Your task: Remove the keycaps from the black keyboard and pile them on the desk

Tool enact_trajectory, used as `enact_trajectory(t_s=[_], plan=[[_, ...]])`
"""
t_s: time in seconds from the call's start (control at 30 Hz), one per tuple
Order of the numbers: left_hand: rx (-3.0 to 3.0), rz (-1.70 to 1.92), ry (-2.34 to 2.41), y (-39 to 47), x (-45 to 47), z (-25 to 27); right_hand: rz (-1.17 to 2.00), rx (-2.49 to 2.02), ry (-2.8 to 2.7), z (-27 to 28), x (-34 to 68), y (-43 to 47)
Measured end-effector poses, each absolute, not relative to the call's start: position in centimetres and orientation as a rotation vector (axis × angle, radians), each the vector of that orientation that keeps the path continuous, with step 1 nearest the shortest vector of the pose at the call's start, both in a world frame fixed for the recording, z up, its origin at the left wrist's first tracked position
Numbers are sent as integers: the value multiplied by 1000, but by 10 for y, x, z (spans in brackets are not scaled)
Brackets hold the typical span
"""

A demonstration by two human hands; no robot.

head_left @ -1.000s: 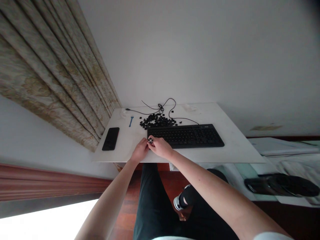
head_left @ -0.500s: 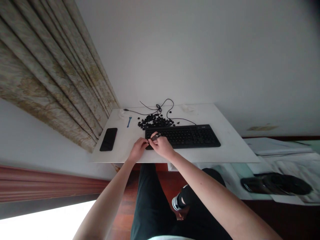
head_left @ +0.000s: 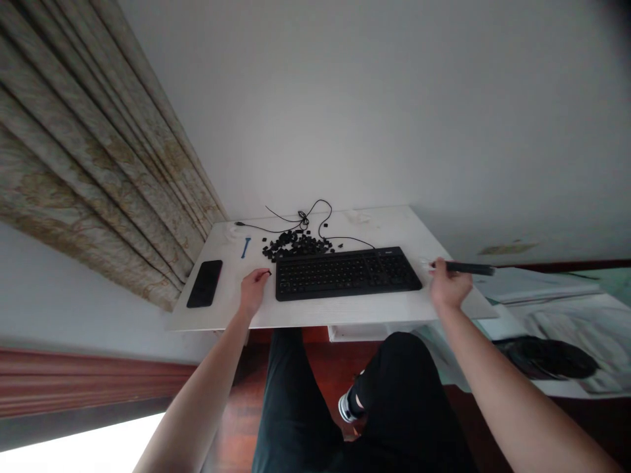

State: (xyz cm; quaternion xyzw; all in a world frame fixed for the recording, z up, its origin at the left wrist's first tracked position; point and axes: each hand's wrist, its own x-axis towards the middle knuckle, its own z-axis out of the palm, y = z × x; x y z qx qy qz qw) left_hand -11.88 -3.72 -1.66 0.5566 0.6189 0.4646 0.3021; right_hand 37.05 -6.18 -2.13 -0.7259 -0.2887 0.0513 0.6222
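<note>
A black keyboard lies on the white table, most of its key area stripped of caps. Just beyond its left end my left hand is closed in a pinch on a small black keycap. My right hand is off the keyboard's right end, near the table's right side. It grips a slim black-handled tool, the handle pointing right and a thin pale tip pointing left; the tip is too faint to make out. Behind the keyboard's left half is a heap of loose black keycaps.
A black phone lies at the table's left, with a small blue tool behind it. The keyboard's cable loops along the back by the wall. A patterned curtain hangs at left; a low shelf with a dark object stands at right.
Both hands were together at the keyboard's left end. My right hand has swung far right with the tool; my left has moved slightly left, holding the keycap. The whole view has shifted a little.
</note>
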Motion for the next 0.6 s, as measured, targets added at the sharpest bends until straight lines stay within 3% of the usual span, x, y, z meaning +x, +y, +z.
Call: enact_trajectory(t_s=[0.37,0.6], plan=[[1720,1096,1795,45,-82,16,161,-1751,-674,-35,381,-63],[1957,1164,1723,19,-80,12,108,-1792,-701,-36,383,-63]])
